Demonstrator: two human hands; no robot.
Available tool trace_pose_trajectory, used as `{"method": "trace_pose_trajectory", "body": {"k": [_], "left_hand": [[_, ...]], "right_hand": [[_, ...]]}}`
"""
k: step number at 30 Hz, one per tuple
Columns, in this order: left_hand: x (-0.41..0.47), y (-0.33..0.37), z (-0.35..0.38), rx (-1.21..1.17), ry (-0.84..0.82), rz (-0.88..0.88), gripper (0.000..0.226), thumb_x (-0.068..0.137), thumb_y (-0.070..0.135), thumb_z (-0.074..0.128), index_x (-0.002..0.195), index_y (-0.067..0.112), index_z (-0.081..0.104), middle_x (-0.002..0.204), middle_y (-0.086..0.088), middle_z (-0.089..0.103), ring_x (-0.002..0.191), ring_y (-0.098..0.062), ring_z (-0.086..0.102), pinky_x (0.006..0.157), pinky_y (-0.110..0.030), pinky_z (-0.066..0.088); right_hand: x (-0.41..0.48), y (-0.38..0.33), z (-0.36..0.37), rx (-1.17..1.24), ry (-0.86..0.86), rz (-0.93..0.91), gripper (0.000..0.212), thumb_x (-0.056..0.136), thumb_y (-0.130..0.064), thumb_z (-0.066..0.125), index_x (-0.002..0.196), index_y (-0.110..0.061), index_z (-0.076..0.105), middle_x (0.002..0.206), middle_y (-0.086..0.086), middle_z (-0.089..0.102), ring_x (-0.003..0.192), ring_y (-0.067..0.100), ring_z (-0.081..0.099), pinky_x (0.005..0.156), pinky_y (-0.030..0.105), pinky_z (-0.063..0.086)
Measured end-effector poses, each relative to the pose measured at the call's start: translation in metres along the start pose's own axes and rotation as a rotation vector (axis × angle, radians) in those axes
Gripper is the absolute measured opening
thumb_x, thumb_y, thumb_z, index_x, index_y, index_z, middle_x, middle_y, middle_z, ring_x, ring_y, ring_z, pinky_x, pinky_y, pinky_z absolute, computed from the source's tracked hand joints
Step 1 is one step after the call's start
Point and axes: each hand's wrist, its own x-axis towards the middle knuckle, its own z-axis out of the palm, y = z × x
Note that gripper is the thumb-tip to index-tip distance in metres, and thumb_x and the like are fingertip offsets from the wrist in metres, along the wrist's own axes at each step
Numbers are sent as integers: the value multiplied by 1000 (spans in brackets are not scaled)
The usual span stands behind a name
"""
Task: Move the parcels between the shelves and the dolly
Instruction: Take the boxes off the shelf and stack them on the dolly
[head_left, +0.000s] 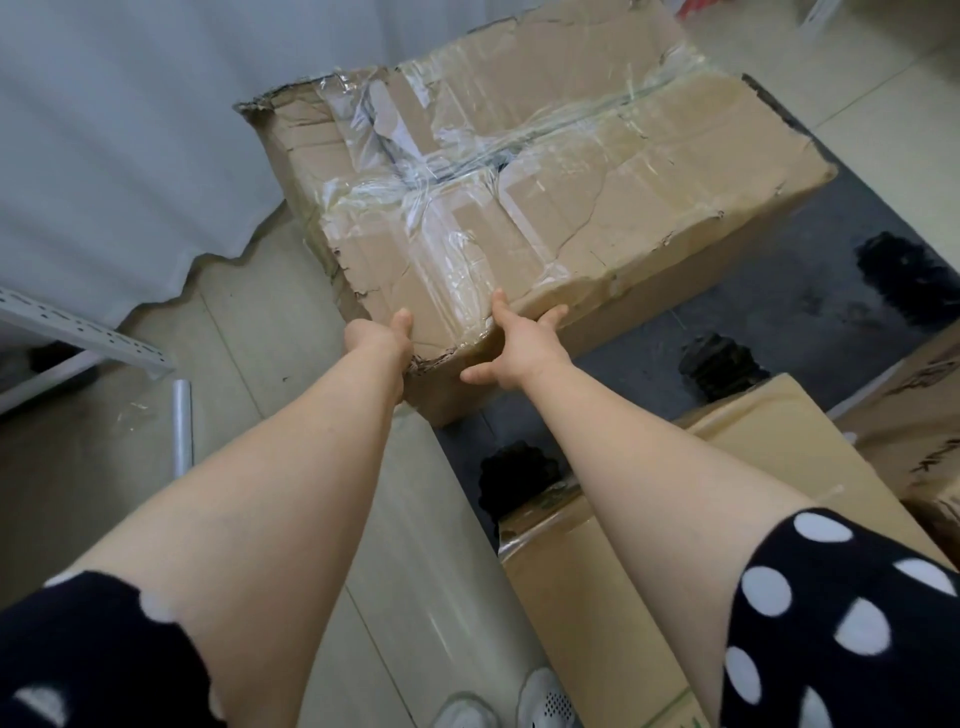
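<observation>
- Tearing is looking like the main risk. The big battered brown cardboard parcel (545, 208), criss-crossed with clear tape, is sitting along the left edge of the dark flat dolly (779, 312). Its near left corner is already fraying, so a hard pull there could be ripping the board.
- The left hand (382, 335) is resting on that torn corner with its thumb on the top face. Its fingers are hiding round the side, so I cannot tell whether they are gripping.
- The right hand (519, 351) is reaching in with fingers spread, the tips touching the near top edge. So shallow a hold could be slipping.
- The top is sagging and creasing, so lifting by one end could be buckling it.
- Tape is sealing the parcel, so its contents are not showing.
- The smooth brown cardboard box (597, 597) by the dolly's near edge is also showing only a closed top.
</observation>
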Motion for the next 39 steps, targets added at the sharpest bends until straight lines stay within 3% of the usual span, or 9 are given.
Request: {"method": "trace_pose_trajectory", "body": {"k": [2,7,10,14,18,26,30,35,39], "left_hand": [[-11,0,-4,34,-17,14,57,93,37,58,135,4,38,138,-17,47,123,-40,47,102,-50,42],[-68,0,-27,332,0,170,92,89,27,64,152,13,-2,148,-19,32,133,-38,36,108,-46,36],[-116,4,-40,527,-29,287,85,87,19,60,152,24,6,139,-19,38,124,-39,44,103,-46,42],[-200,11,-49,820,-182,456,67,82,13,54,144,24,29,134,-17,42,119,-38,47,98,-48,45],[-295,18,-45,1034,-407,635,72,83,19,58,147,28,25,141,-12,43,121,-35,47,96,-54,45],[-484,12,-14,1143,-601,922,77,85,20,59,150,33,20,146,-5,42,121,-32,51,100,-50,44],[-580,-16,10,1195,-682,1087,68,90,21,59,149,19,26,144,-6,44,116,-27,55,92,-36,49],[-703,-78,54,1210,-758,1160,72,88,15,58,151,20,24,130,-9,55,101,-26,58,77,-31,47],[-803,-131,95,1209,-816,1180,74,88,15,61,151,18,23,135,-8,51,94,-24,57,74,-28,44]], "right_hand": [[-11,3,-3,-27,-10,-10,102,80,-34,75,150,-43,1,154,24,-23,145,40,8,115,47,27],[-69,17,-13,-117,15,-49,97,83,-36,71,150,-44,2,159,16,-5,147,34,0,115,50,22],[-118,33,-36,-205,17,-33,93,85,-40,69,151,-40,3,160,13,5,148,30,1,117,50,17],[-203,55,-76,-250,62,55,89,85,-48,65,152,-34,8,159,9,15,147,27,7,118,44,17],[-298,83,-117,-241,168,153,91,81,-52,67,152,-28,16,155,7,28,144,28,20,117,42,20],[-478,174,-187,-196,359,321,89,76,-57,68,148,-28,26,148,6,40,136,27,35,111,41,28],[-565,239,-205,-112,448,381,76,80,-50,69,143,-22,37,142,8,47,131,29,41,104,38,33],[-663,335,-217,-49,507,429,75,79,-51,68,142,-22,38,139,8,50,127,28,44,106,41,35],[-742,410,-230,-47,544,462,75,81,-52,66,140,-16,39,136,10,52,125,30,46,104,38,37]]}}
